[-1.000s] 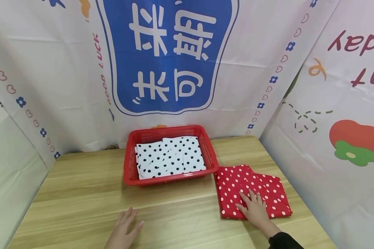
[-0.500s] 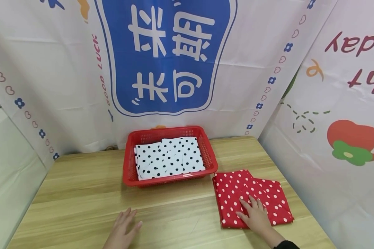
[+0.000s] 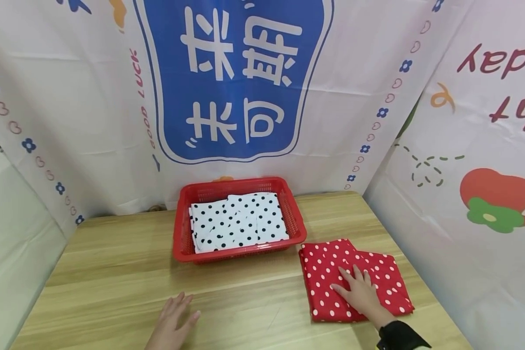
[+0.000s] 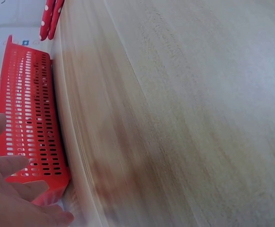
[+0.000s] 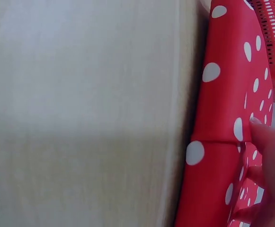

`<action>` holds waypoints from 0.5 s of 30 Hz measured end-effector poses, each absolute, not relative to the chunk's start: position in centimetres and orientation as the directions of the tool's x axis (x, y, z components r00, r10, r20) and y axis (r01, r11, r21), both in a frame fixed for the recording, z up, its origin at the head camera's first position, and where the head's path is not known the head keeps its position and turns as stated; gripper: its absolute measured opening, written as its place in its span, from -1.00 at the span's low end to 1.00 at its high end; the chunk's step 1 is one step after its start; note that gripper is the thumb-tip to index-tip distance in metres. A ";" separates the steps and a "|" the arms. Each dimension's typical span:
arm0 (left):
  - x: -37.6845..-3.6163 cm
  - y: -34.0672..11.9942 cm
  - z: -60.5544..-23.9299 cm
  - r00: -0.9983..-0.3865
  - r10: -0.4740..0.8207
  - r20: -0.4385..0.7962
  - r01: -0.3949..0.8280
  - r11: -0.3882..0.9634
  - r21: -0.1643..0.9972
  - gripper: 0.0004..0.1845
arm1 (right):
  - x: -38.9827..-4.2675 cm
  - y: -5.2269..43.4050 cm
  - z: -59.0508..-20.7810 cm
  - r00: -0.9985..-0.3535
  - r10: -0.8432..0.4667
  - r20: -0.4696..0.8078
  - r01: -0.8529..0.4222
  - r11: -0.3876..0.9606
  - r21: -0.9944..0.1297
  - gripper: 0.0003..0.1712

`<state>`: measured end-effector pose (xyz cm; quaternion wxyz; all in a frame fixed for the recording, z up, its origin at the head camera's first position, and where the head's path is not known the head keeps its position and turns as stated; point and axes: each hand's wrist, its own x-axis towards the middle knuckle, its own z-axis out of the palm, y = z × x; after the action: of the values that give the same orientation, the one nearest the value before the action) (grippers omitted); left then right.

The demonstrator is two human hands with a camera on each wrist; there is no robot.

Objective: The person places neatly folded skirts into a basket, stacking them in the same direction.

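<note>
A folded red cloth with white dots (image 3: 332,272) lies on the right side of the table. My right hand (image 3: 360,294) rests on top of it with fingers spread; in the right wrist view the fingertips touch the cloth (image 5: 217,109). Near the table's front, left of the middle, is my left hand (image 3: 171,323), fingers relaxed and holding nothing. A red plastic basket (image 3: 240,253) stands at the back middle, with a folded white cloth with black dots (image 3: 240,221) inside. The left wrist view shows the basket's slotted side (image 4: 33,113) beyond the left fingers.
The wooden table (image 3: 113,272) carries the basket and the red cloth. A white printed curtain (image 3: 96,121) hangs right behind the basket, and another printed sheet (image 3: 455,218) borders the table's right side.
The red cloth has shifted a little toward the front of the table, away from the basket, under my right hand. That hand then slid slightly forward over it. My left hand stays nearly still.
</note>
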<state>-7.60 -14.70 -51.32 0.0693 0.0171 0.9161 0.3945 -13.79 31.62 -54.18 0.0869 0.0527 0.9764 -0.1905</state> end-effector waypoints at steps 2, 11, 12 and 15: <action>-7.6 -14.7 -51.3 -0.990 0.086 -0.116 -0.026 0.684 0.729 -0.38 | -13.6 31.7 -54.2 -0.977 0.071 -0.200 0.142 0.920 -0.365 -0.11; -7.5 -14.9 -51.4 -0.991 0.088 -0.101 -0.014 0.680 0.733 -0.38 | -11.9 31.2 -54.5 -0.982 0.056 -0.180 0.117 0.931 -0.346 -0.12; -7.5 -14.9 -51.5 -0.991 0.088 -0.101 -0.014 0.681 0.732 -0.38 | -11.9 31.2 -54.5 -0.982 0.058 -0.178 0.117 0.931 -0.345 -0.13; -7.5 -14.9 -51.6 -0.994 0.086 -0.073 0.005 0.682 0.731 -0.40 | -11.8 31.1 -54.7 -0.982 0.064 -0.177 0.122 0.931 -0.343 -0.12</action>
<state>-7.48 -14.88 -51.57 0.0508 0.0250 0.9158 0.3977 -11.80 31.10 -54.73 0.0815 0.0475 0.9793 -0.1789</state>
